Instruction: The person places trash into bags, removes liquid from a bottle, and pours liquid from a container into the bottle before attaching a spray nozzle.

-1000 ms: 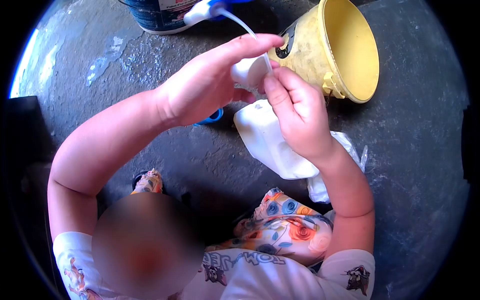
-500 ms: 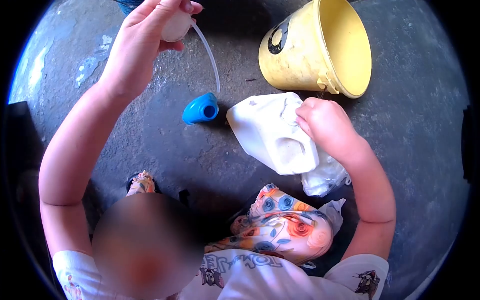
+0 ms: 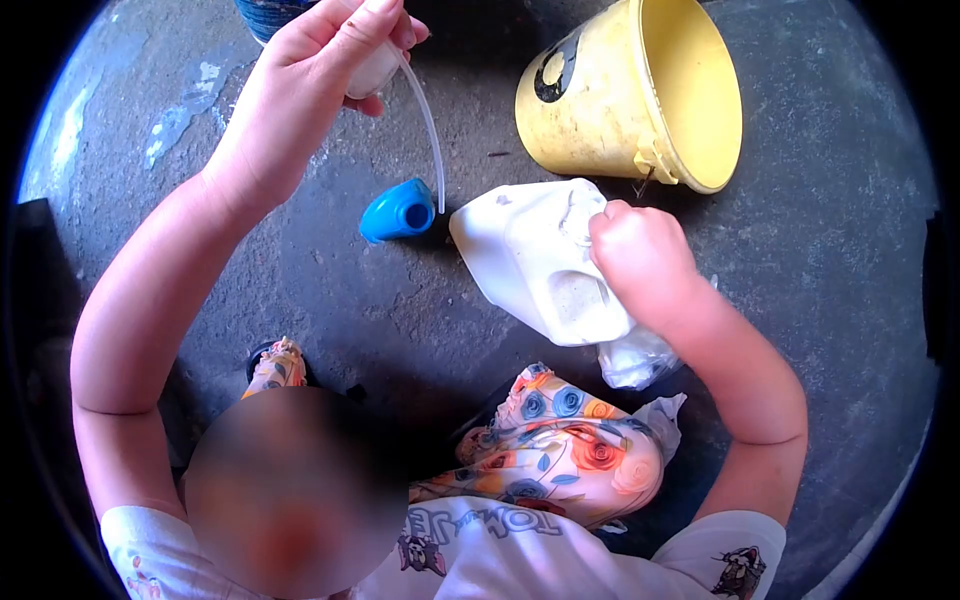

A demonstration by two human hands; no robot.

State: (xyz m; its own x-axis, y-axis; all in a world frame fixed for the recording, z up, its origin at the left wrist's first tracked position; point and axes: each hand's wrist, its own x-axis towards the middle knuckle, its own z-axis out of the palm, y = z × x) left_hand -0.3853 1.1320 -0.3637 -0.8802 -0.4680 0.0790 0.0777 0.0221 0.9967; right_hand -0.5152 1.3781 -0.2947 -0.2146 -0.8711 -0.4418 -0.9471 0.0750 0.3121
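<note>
At the upper left my left hand [image 3: 325,65] is wrapped round a whitish round piece [image 3: 374,72], partly hidden by the fingers. From it a clear thin tube [image 3: 431,130] hangs down beside a blue container [image 3: 400,210] that lies on the floor with its round opening showing. My right hand [image 3: 642,255] is closed at the upper right part of a white plastic jug [image 3: 530,255], near its neck. The jug lies tilted on the floor, and its hollow handle faces me. What the right fingers pinch is hidden.
A yellow bucket [image 3: 590,100] lies on its side at the upper right, its mouth facing right. Clear plastic wrapping [image 3: 637,360] sits below the jug. A dark blue bucket [image 3: 262,14] shows at the top edge. My floral-clad knee [image 3: 585,450] is nearby.
My left hand has moved up and left with the round piece and tube, away from my right hand. My right hand has let go of the tube and come down to the jug.
</note>
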